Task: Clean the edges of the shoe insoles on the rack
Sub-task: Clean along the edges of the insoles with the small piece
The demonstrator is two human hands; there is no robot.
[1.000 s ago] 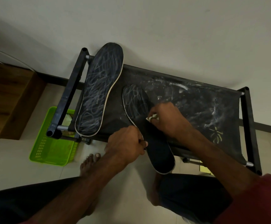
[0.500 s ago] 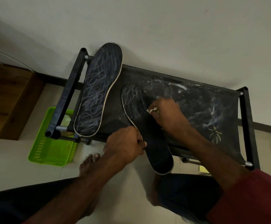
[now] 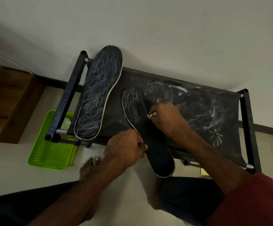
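Note:
Two black insoles with white edges lie on the black fabric top of the rack [image 3: 227, 101]. The left insole [image 3: 100, 95], covered in chalk scribbles, leans over the rack's left end. The right insole [image 3: 158, 154] hangs its heel over the front edge; scribbles show on its toe half. My left hand [image 3: 126, 147] pinches this insole's left edge near the middle. My right hand [image 3: 166, 118] grips a small pale wad of cloth [image 3: 153, 115] and presses it on the insole's right side.
The rack stands against a white wall and its fabric is smeared with chalk marks. A bright green plastic basket [image 3: 49, 154] sits on the floor under the rack's left end. A wooden cabinet [image 3: 10, 101] stands at the left. My bare feet rest on the tiled floor below.
My right hand with the cloth has slid up along the right insole's edge toward the toe. My left hand keeps its hold on the insole.

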